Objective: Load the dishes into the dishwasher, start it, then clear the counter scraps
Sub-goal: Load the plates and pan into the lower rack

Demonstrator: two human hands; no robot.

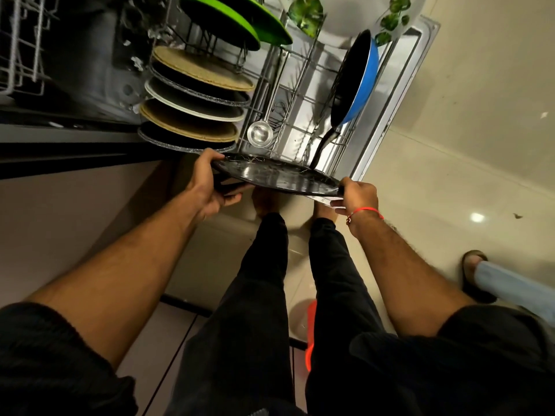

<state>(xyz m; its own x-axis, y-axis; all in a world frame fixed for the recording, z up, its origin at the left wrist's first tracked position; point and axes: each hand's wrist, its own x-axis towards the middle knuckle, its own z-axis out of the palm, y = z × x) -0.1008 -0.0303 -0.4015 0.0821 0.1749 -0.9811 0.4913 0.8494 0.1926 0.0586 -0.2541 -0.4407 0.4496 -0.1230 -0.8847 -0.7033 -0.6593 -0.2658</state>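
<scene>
from the head camera, at the front of the lower rack (288, 94), your left hand (207, 187) and right hand (357, 196) both grip the dark pan (270, 175), held nearly flat. it may hit the blue pan's handle (322, 145) and knock the ladle (260, 134).

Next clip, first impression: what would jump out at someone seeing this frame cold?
Both hands, left hand and right hand, grip a large black pan by opposite edges at the near end of the pulled-out dishwasher rack. Behind it stands a row of plates on edge, with a bright green plate further back and a blue pan leaning at the right.
</scene>
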